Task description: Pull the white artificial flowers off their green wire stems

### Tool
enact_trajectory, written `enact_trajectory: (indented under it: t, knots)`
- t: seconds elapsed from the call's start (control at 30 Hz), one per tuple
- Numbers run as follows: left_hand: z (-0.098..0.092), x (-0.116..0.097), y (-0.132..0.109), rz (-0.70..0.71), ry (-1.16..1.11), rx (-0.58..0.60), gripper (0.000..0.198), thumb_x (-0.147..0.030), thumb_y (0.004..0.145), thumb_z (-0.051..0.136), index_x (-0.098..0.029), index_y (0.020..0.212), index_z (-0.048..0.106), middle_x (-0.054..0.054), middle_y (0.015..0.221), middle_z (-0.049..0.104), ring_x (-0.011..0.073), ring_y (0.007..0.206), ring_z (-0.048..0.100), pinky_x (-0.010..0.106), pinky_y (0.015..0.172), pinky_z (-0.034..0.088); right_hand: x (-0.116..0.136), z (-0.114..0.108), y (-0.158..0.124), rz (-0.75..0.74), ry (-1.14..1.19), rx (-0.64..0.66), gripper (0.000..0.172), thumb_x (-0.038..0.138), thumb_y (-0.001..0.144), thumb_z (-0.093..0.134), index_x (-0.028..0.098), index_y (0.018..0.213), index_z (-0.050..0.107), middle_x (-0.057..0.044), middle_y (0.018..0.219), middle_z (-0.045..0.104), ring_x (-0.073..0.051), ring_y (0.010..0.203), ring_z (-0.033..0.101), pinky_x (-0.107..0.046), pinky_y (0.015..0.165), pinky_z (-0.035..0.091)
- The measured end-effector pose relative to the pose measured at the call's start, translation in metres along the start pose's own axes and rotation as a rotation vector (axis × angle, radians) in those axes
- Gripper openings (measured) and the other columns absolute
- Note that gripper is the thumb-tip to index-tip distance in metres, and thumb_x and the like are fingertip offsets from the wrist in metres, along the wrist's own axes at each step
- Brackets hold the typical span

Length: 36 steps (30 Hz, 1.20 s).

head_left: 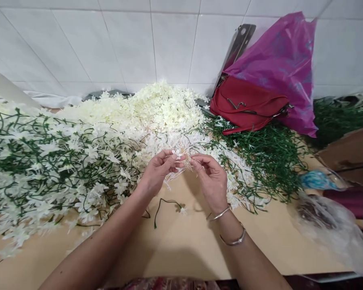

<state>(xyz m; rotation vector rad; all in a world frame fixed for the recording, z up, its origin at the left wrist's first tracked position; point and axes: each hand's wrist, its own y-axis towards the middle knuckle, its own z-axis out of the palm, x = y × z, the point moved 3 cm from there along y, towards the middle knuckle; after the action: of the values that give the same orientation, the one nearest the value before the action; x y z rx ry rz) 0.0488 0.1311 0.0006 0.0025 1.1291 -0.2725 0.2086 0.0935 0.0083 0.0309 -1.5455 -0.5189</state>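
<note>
Pinched between the fingertips of my left hand (160, 169) is a small white artificial flower (177, 154). My right hand (210, 175) is closed at the fingertips just beside it, on something thin and pale that I cannot make out clearly. Behind both hands lies a heap of loose cream-white blossoms (163, 106), with thin white stamen pieces (172, 141) in front of it. A single green stem (160, 207) with a small white tip lies on the table (175, 245) below my hands.
Many white flowers on green stems (63, 173) cover the left side. Green stems (272, 155) are piled at right, under a red handbag (248, 102) and a purple plastic bag (278, 60). A clear plastic bag (329, 229) sits at the right edge. White tiles (124, 44) form the back wall.
</note>
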Motion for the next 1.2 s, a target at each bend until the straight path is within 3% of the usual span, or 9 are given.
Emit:
enact_trajectory:
  t: [0.2,0.4,0.63,0.77,0.93,1.1,1.2]
  knots:
    - [0.001,0.014,-0.013,-0.043,-0.087,-0.002,0.044,-0.046,0.064,0.096,-0.017,0.088,0.075,0.001,0.085,0.079,0.0126,0.076,0.073,0.023,0.073,0.054,0.001,0.007,-0.006,0.034,0.081,0.04,0.006,0.022,0.086,0.078,0.023,0.09,0.076,-0.002,0.088,0.077,-0.018,0.083,0.07,-0.035,0.083,0.057]
    - [-0.001,0.019,-0.014,0.063,-0.042,-0.027,0.033,-0.043,0.072,0.092,-0.018,0.088,0.08,0.0,0.08,0.077,0.0105,0.075,0.069,0.023,0.076,0.055,0.006,0.009,-0.008,-0.175,-0.102,0.042,0.008,0.017,0.091,0.074,0.025,0.089,0.075,-0.003,0.094,0.074,-0.02,0.098,0.069,-0.038,0.092,0.055]
    - [0.002,0.023,-0.016,0.022,-0.04,-0.002,0.032,-0.043,0.074,0.091,-0.02,0.096,0.083,0.004,0.093,0.082,0.0161,0.084,0.075,0.034,0.089,0.061,0.004,0.007,-0.01,-0.303,-0.356,0.014,0.008,0.018,0.093,0.071,0.025,0.091,0.074,-0.004,0.097,0.072,-0.021,0.097,0.069,-0.041,0.09,0.056]
    - [0.003,0.025,-0.018,0.083,0.033,-0.005,0.03,-0.04,0.079,0.087,-0.021,0.102,0.083,0.004,0.096,0.082,0.0162,0.086,0.074,0.034,0.09,0.061,0.005,0.009,-0.012,-0.318,-0.422,-0.004,0.009,0.017,0.093,0.07,0.025,0.089,0.072,-0.005,0.098,0.071,-0.022,0.098,0.069,-0.043,0.091,0.055]
    - [0.002,0.025,-0.022,0.231,0.212,-0.019,0.025,-0.037,0.09,0.078,-0.021,0.109,0.081,0.003,0.096,0.081,0.0151,0.086,0.072,0.03,0.087,0.06,0.003,0.014,-0.016,-0.216,-0.376,0.035,0.01,0.018,0.092,0.07,0.024,0.085,0.072,-0.005,0.1,0.071,-0.023,0.102,0.067,-0.044,0.096,0.052]
    - [0.004,0.022,-0.027,0.311,0.326,0.027,0.022,-0.035,0.096,0.071,-0.019,0.109,0.079,0.004,0.102,0.08,0.0177,0.097,0.074,0.032,0.095,0.059,-0.009,0.01,-0.011,0.093,-0.095,0.032,0.007,0.021,0.086,0.075,0.023,0.085,0.068,-0.005,0.11,0.07,-0.02,0.094,0.066,-0.037,0.085,0.053]
    - [0.005,0.023,-0.029,0.327,0.373,0.044,0.025,-0.036,0.097,0.069,-0.018,0.113,0.076,0.007,0.109,0.08,0.0195,0.102,0.074,0.033,0.098,0.058,-0.016,0.008,-0.006,0.212,0.045,0.085,0.016,0.025,0.082,0.079,0.023,0.094,0.069,-0.005,0.113,0.071,-0.018,0.089,0.067,-0.035,0.082,0.055]
